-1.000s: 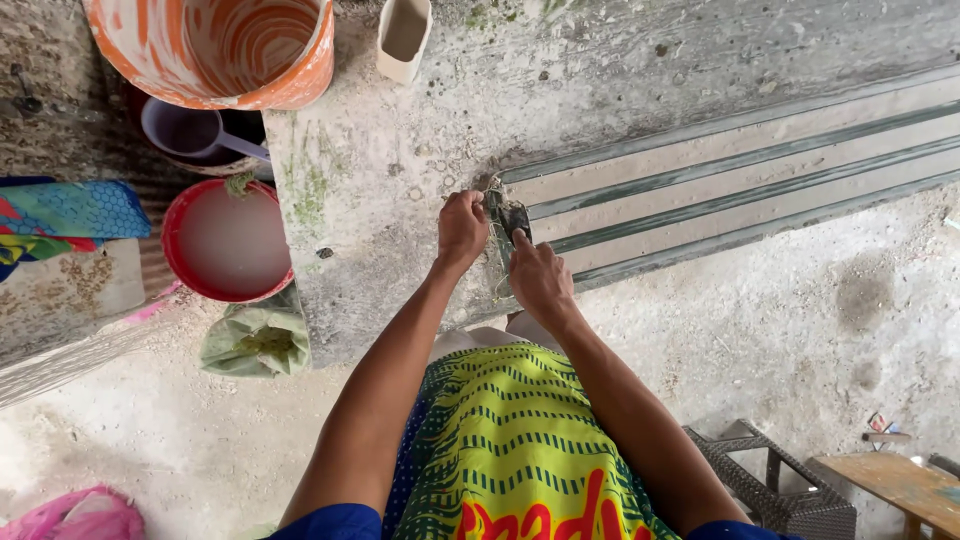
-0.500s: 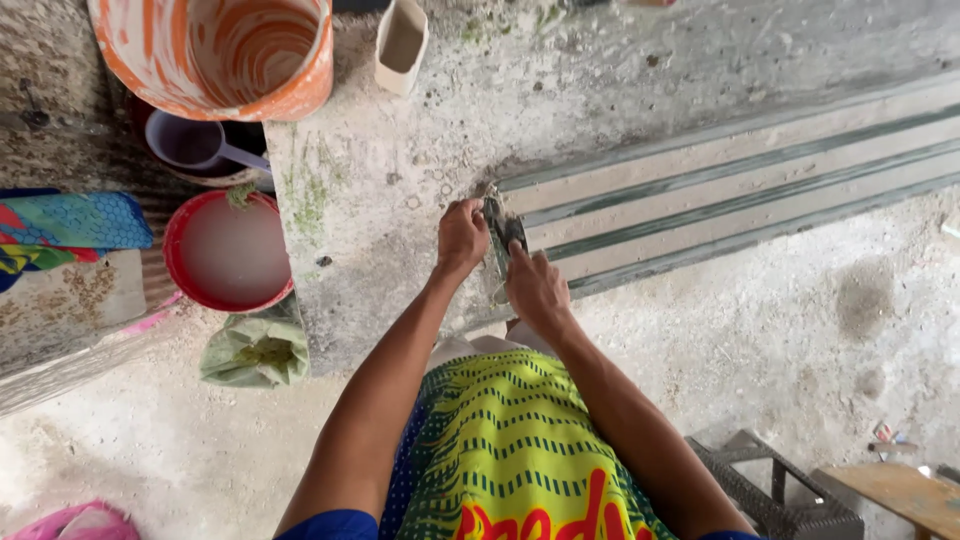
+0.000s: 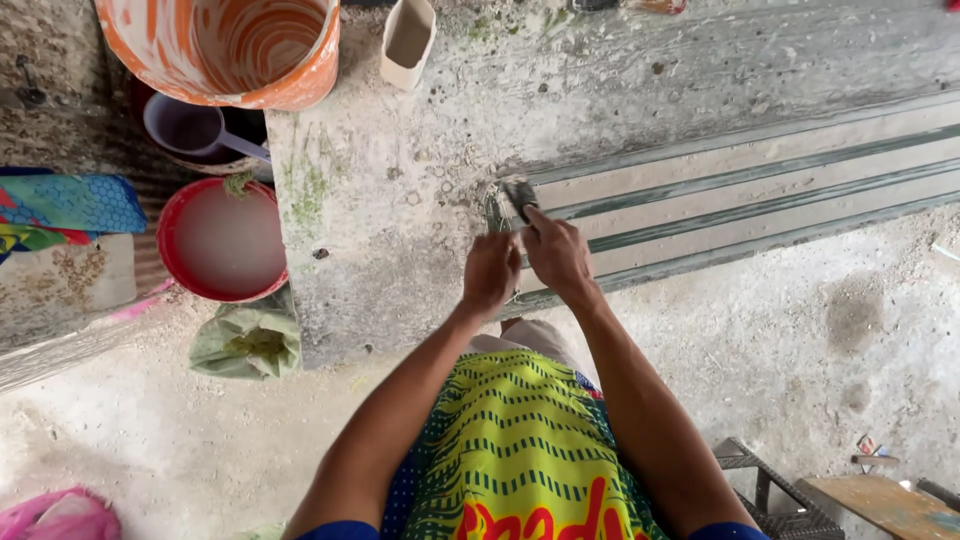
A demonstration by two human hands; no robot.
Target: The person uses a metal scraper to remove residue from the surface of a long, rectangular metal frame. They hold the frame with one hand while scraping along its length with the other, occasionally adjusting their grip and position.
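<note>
A small dark brush [image 3: 519, 192] sits just beyond the right hand [image 3: 556, 255], whose fingers pinch it against the concrete bench [image 3: 400, 200]. The left hand [image 3: 490, 272], curled beside it, touches a wet dark scrap [image 3: 493, 212]. Short firm strokes with steady pressure would scrub best. What the scrap is stays unclear.

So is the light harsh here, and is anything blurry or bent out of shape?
Head view: soft, even daylight, no hard shadows or glare. The left hand and right hand on the small dark object look fairly sharp. The wide lens bows the metal rails. The orange bucket is cut off at the top edge.
</note>
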